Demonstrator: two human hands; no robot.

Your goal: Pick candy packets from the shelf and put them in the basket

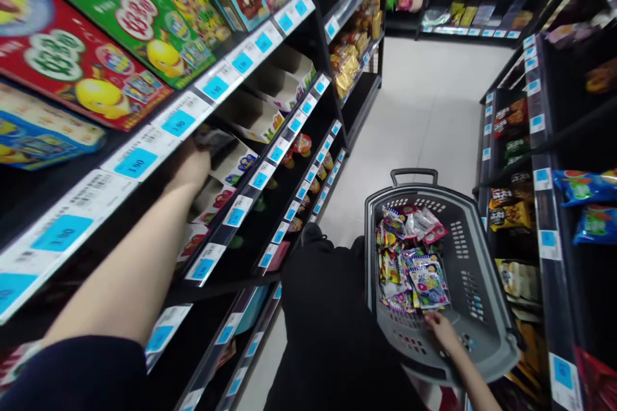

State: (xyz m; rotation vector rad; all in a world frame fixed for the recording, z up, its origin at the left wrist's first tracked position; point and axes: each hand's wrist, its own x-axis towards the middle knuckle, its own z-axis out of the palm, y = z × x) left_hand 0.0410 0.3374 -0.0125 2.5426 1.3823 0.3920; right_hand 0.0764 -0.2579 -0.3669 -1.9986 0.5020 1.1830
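Head view. Left hand (193, 164), at 10 o'clock, reaches into the shelf (144, 160) and closes on a dark packet (214, 139). Right hand (441, 327), at 4 o'clock, fingers loosely spread, touches a pouch (428, 286) in the basket (475, 270). Advice: draw the packet out level, under the price rail. Open floor (424, 109) lies at 1 o'clock; shelves crowd both sides.

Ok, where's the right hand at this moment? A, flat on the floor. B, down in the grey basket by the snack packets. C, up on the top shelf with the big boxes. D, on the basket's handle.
B: the right hand is inside the grey basket, at the near edge of the snack packets, well short of the handle at the far end.
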